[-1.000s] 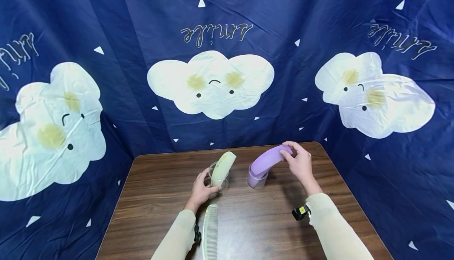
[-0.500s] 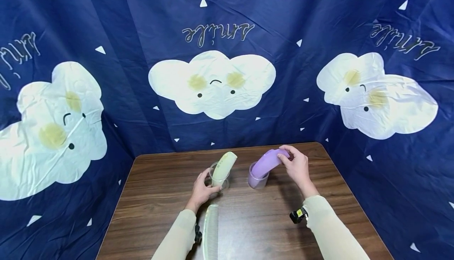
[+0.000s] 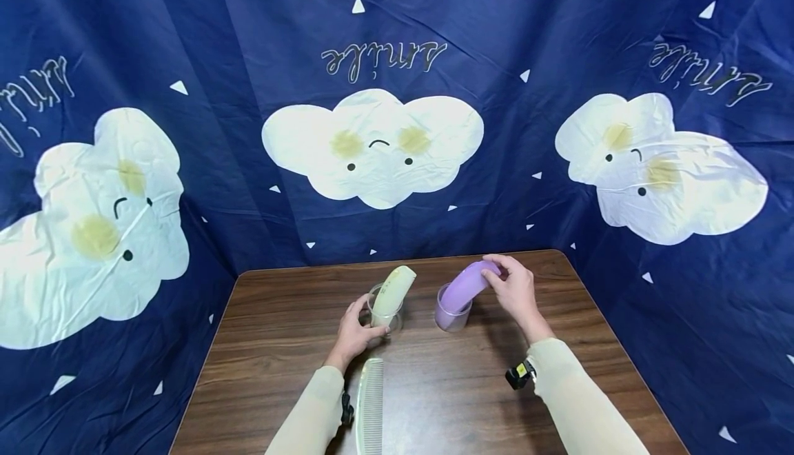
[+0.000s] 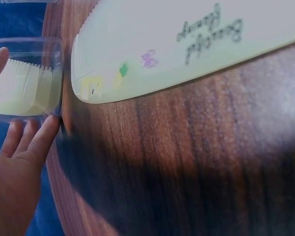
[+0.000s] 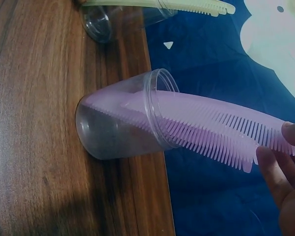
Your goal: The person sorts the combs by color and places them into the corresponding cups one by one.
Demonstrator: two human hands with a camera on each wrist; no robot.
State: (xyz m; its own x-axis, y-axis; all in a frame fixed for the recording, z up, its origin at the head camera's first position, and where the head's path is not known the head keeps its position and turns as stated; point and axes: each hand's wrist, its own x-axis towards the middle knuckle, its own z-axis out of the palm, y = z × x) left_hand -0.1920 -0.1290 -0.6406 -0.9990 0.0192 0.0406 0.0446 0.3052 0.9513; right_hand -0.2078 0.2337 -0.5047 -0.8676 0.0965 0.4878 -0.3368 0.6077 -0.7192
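My left hand (image 3: 355,334) grips a clear plastic cup (image 4: 27,46), thumb on one side and fingers on the other. A pale green comb (image 3: 393,293) leans in that cup, its upper end above the rim. To the right, my right hand (image 3: 517,289) pinches the upper end of a purple comb (image 5: 226,110). Its lower part is inside a second clear cup (image 5: 118,140), which stands upright on the table. A second purple comb seems to overlap it in the right wrist view. Near my left forearm lies another pale green comb (image 3: 370,407), printed with lettering.
The wooden table (image 3: 267,345) ends at a back edge just behind the cups. A dark blue curtain (image 3: 384,234) with white clouds hangs around it. A small black camera (image 3: 520,375) is strapped to my right wrist.
My right hand has moved slightly left and down, and the purple comb has sunk a little deeper into its cup. My left hand stays on its cup.
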